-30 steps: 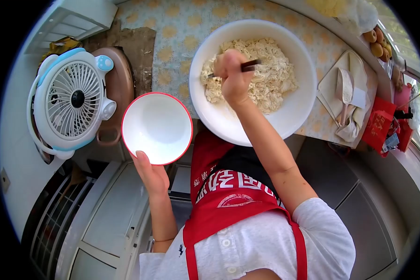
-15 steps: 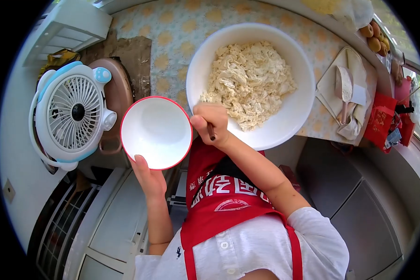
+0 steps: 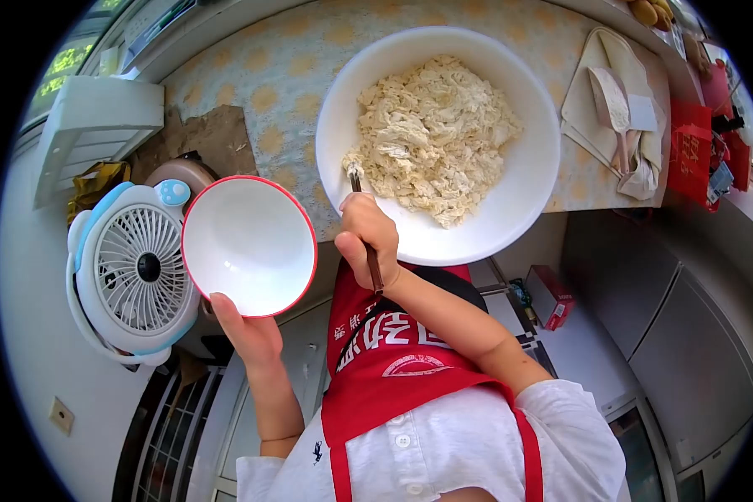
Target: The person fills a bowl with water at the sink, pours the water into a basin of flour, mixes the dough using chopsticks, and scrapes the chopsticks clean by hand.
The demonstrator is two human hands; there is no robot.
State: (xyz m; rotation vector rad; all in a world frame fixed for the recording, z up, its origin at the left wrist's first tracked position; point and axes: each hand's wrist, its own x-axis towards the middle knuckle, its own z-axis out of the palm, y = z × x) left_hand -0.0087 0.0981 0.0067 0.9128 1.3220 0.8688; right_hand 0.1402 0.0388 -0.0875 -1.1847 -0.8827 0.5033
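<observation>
Dough shreds (image 3: 431,134) fill big white bowl (image 3: 531,180); red-rimmed bowl (image 3: 247,247) empty.

**Hands and arms, head view**

2 bare forearms in view, both raised ahead of the chest. Left hand (image 3: 247,330): arm bent at the elbow, forearm near upright, palm up, fingers cupped under a load and thumb lying along its lower edge. Right hand (image 3: 366,236): arm reaching forward and up from a short white sleeve, wrist slightly flexed, fingers curled in a closed fist around a thin stick-like shaft.
</observation>
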